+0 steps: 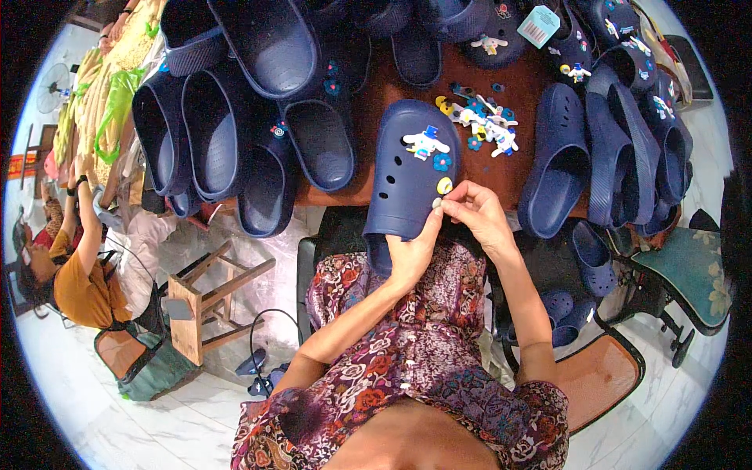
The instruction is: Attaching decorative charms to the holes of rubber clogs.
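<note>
Navy clog [407,176] propped toe-up at near edge of surface [529,168], heel gripped by left hand [413,249], steadying perforated top. Right hand [479,213] pinches small pale charm [438,203] against strap-side hole. Loose charm pile [484,119] just beyond, within reach. Decorated clogs [627,110] stacked right, plain clogs [227,117] left.

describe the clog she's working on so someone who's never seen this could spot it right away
Start at the brown table crowded with dark blue clogs. At its near edge, right in front of the person, one clog lies toe away from her, the left hand holding its heel end and the right hand pinching at its side. Unlike the bare clogs to its left, it carries a white cartoon charm, a blue flower and a yellow disc.
</note>
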`<action>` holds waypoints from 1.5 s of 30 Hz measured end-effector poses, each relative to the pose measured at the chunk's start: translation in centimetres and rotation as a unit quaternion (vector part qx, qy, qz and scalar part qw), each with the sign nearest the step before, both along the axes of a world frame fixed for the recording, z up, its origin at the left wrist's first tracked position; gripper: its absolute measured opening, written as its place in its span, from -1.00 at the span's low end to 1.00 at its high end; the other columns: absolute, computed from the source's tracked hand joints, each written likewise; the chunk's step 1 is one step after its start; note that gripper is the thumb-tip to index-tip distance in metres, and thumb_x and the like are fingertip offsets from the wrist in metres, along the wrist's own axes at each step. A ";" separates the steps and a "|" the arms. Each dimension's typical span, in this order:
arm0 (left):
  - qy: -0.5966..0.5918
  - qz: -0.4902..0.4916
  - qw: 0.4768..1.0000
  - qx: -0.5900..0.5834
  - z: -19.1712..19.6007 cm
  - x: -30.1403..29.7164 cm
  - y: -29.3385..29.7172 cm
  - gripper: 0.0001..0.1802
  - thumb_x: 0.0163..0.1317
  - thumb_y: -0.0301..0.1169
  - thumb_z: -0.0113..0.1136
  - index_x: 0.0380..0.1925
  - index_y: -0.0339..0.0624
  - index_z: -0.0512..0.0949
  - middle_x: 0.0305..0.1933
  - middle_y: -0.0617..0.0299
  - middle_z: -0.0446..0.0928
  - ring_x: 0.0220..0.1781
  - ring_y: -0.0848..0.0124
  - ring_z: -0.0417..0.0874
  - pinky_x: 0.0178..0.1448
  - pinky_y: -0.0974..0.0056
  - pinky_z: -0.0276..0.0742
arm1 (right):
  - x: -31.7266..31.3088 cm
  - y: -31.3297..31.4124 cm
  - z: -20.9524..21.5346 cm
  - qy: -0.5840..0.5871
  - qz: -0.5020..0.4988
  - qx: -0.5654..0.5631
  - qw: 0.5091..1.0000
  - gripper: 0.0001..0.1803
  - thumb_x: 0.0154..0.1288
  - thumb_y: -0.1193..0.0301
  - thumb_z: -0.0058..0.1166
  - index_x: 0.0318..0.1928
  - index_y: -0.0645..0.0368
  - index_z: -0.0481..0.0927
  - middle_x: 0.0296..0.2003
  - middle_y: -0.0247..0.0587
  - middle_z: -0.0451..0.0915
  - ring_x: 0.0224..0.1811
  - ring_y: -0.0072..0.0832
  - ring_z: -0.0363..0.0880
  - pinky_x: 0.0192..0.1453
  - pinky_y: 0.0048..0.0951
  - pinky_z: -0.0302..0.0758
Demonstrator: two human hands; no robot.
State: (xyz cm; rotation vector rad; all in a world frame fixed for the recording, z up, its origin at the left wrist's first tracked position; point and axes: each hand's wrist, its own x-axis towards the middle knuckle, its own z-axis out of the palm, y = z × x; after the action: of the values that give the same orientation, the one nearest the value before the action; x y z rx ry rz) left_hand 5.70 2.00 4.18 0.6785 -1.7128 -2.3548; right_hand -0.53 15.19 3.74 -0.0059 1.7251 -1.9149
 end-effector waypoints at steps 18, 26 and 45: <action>-0.012 -0.063 0.992 0.105 0.1 0.0 -1.9 -0.47 0.23 -0.47 0.24 0.16 -0.46 0.35 0.14 0.11 0.47 0.18 0.38 0.47 0.33 0.27 0.30 | -1.8 0.1 -1.0 0.338 -0.148 0.330 0.869 -0.69 0.33 0.49 0.01 0.08 0.20 0.49 -0.15 -0.02 0.49 -0.20 -0.16 0.54 -0.09 -0.24 0.50; 0.040 -0.093 0.985 0.138 -0.6 -0.6 -2.4 -0.43 0.21 -0.44 0.27 0.17 -0.47 0.35 0.17 0.11 0.47 0.16 0.39 0.49 0.30 0.29 0.31 | -4.9 2.0 -2.7 0.452 -0.159 0.510 0.714 -0.68 0.31 0.46 0.04 0.04 0.31 0.45 -0.16 0.08 0.48 -0.11 0.02 0.49 -0.06 -0.07 0.47; -0.004 -0.080 0.990 0.116 0.3 0.3 -2.7 -0.56 0.22 -0.53 0.27 0.09 -0.39 0.43 0.06 0.15 0.55 0.03 0.45 0.56 0.20 0.34 0.43 | -3.4 1.0 -0.4 0.286 -0.170 0.320 0.887 -0.77 0.21 0.47 0.20 -0.13 0.23 0.55 -0.32 -0.21 0.55 -0.46 -0.50 0.52 -0.37 -0.46 0.48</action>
State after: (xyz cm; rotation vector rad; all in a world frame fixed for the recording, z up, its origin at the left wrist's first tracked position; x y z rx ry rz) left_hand 6.00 -0.71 4.47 0.6059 -1.5636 -2.6952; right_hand -3.95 16.14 3.30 -0.0244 2.8671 -1.5458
